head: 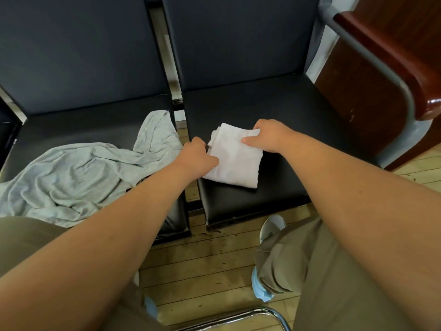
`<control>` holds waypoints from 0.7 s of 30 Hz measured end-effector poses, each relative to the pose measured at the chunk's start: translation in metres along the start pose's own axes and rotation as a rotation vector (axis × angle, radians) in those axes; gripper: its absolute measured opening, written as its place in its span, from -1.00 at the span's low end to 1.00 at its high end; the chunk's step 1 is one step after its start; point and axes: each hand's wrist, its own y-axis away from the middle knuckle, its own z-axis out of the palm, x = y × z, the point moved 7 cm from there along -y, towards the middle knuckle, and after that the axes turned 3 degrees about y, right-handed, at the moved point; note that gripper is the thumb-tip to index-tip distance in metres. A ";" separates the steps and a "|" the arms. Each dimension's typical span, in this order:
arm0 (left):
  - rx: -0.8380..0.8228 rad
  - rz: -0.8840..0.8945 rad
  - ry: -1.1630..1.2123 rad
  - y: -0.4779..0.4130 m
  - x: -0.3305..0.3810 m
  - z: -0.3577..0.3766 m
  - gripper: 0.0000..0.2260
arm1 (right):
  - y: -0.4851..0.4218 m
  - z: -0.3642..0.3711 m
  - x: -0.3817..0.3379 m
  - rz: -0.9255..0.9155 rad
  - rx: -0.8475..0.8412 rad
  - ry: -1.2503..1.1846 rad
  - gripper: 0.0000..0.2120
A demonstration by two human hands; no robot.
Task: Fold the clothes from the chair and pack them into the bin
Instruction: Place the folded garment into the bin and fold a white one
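Note:
A white garment (235, 158), folded into a small thick rectangle, lies on the seat of the right black chair (281, 115). My left hand (199, 155) grips its left edge with curled fingers. My right hand (269, 137) holds its far right corner, thumb on top and fingers curled under the edge. An unfolded light grey garment (78, 177) lies crumpled across the seat of the left black chair (78, 125) and hangs over its front edge. No bin is in view.
The two black chairs stand side by side with a narrow gap between them. A dark wooden cabinet (372, 91) with a grey metal rail stands at the right. Below are the wooden floor (214, 266), my legs and shoes, and a chrome chair frame (262, 314).

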 end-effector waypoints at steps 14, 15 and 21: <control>-0.188 -0.045 0.271 0.024 0.016 -0.002 -0.19 | 0.062 -0.031 -0.031 -0.061 -0.181 -0.220 -0.72; -0.209 -0.005 0.361 0.029 0.024 -0.004 -0.27 | 0.074 -0.041 -0.036 -0.101 -0.154 -0.191 -0.77; -0.335 0.233 0.729 0.069 0.094 -0.025 -0.49 | 0.142 -0.106 -0.037 -0.234 0.157 -0.095 -0.80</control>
